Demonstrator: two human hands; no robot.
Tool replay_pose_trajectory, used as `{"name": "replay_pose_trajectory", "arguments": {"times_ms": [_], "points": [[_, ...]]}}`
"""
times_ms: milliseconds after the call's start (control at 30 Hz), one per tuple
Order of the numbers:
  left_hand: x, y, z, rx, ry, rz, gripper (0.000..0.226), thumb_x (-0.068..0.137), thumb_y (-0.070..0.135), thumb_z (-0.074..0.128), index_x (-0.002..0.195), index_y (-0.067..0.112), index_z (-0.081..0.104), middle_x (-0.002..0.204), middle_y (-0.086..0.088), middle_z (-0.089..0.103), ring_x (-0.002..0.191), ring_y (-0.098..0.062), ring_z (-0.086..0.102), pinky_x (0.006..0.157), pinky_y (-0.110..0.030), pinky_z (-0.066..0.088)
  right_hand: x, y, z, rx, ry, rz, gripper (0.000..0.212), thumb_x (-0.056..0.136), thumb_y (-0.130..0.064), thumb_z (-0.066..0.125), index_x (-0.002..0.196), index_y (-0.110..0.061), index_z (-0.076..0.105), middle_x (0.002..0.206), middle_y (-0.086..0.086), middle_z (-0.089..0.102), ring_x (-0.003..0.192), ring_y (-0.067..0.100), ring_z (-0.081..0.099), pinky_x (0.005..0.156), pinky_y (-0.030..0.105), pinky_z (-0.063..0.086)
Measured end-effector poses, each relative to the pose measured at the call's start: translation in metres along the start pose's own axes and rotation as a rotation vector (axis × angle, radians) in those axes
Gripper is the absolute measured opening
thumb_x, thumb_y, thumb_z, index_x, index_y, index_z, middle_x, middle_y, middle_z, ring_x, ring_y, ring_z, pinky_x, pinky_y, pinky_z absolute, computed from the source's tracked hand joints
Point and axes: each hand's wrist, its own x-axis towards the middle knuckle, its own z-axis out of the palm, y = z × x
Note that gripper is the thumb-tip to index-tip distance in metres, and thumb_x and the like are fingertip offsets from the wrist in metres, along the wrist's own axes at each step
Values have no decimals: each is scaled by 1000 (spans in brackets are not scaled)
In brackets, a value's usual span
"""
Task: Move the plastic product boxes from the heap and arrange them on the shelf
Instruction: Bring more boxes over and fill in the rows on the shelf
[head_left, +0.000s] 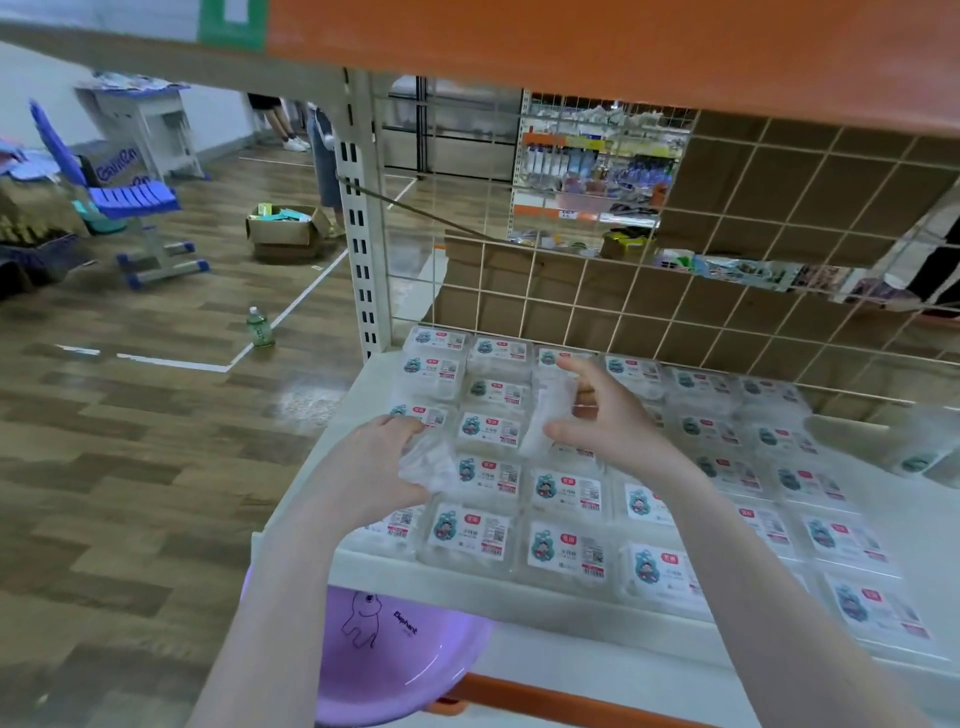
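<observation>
Several clear plastic product boxes (470, 535) with white labels lie in rows on the white shelf (524, 597). My left hand (374, 467) grips one clear box (428, 462) just above the left rows. My right hand (608, 415) holds another clear box (545, 415) on edge, tilted upright, above the middle rows. A loose heap of boxes (919, 457) lies at the shelf's right end, blurred.
A wire grid back panel (675, 291) backed by cardboard closes the shelf's rear, and an orange shelf (623, 47) hangs overhead. A purple basin (395, 665) sits below the shelf. On the floor stand a green bottle (260, 327), a cardboard box (285, 228) and a blue chair (124, 202).
</observation>
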Motion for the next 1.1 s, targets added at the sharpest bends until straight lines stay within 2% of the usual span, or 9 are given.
{"name": "replay_pose_trajectory", "arguments": {"times_ms": [100,200,300,467,567,667,800,933,1100], "points": [[1,2,0,-4,6,-10,68,76,23,69,138,20,41,130,2,47,116,-14,46,79,-20,32,-17,22,-11,-20,21,25,73,75,-27,74,136,-42,36,130,-16,41,114,3,43,85,23,38],[2,5,0,-10,10,-12,69,76,23,70,139,20,40,135,3,46,119,-14,46,80,-19,32,-29,41,-19,-126,33,50,75,76,-29,74,139,-34,35,138,-12,41,118,4,41,87,22,37],[3,9,2,-5,5,-9,70,76,23,70,140,20,40,136,2,45,122,-15,45,84,-19,33,-36,53,-20,-275,15,73,75,77,-31,72,142,-26,35,143,-7,40,125,12,43,94,23,36],[2,15,7,7,1,-3,70,75,24,71,138,21,41,133,2,47,120,-15,46,85,-21,35,-32,53,-21,-383,-13,70,79,79,-40,68,145,-26,29,150,-6,30,132,15,36,99,28,36],[2,16,8,2,-5,-1,71,75,24,72,139,19,41,135,1,46,121,-15,45,90,-22,36,-23,45,-21,-481,-55,39,77,79,-42,67,145,-24,30,148,-4,30,129,15,37,92,27,37],[1,16,8,0,0,1,71,75,24,73,138,19,41,134,1,46,121,-15,45,89,-21,35,-12,36,-19,-514,-73,10,74,78,-41,67,143,-24,35,145,-4,35,126,15,39,92,28,37],[0,14,8,7,-5,-11,69,76,24,72,138,19,41,131,1,46,118,-15,45,85,-20,35,8,23,-13,-534,-36,-70,71,77,-37,69,139,-20,41,139,-3,42,122,15,43,86,22,32],[0,13,7,11,3,-15,70,75,25,72,137,20,42,130,2,47,117,-14,46,81,-18,33,33,12,-1,-520,22,-135,71,76,-37,72,137,-15,44,135,1,46,118,18,47,85,23,34],[1,11,6,21,9,-6,71,74,28,72,138,21,41,131,4,46,118,-13,45,79,-16,30,55,6,16,-501,48,-145,75,74,-41,74,138,-13,44,137,3,46,122,22,46,99,36,39]]}}
